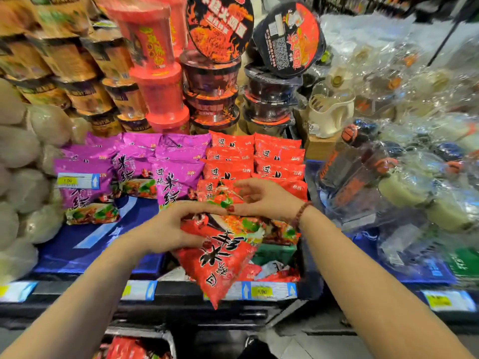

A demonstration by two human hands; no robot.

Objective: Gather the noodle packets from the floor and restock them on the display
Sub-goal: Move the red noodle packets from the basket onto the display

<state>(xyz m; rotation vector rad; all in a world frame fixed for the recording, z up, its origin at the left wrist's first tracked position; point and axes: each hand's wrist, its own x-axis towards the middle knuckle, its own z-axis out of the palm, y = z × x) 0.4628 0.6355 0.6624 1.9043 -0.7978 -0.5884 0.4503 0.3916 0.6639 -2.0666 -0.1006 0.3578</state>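
on the shelf (85,244), a wide blue worktop with a smooth, shiny face, the noodles sit in rows so a shopper can see each kind. at the back stand tall piles of round cups (160,81) and dark flat bowls (211,81), one on top of another to save room. in front lie soft purple packets (134,164), puffy like small pillows, and beside them a neat red stack (277,156) of the same shape, each one lapping over the next.

the red packet (223,260) in hand is not yet on that stack. it hangs over the shelf edge just in front of the red row, tipped with one corner pointing down. its skin is thin, crinkly plastic.

the left grip (168,226) is clenched on the top of that packet, thumb under and fingers over, most likely so the floppy bag does not slide away. the right grip (261,198) is released, fingers loose and spread over the front of the red stack, maybe to make a gap or to guide the packet in.

more red packets (124,348) show low down near the floor, blurry, so some work is likely left. a small yellow price tag (261,291) sits on the shelf edge.
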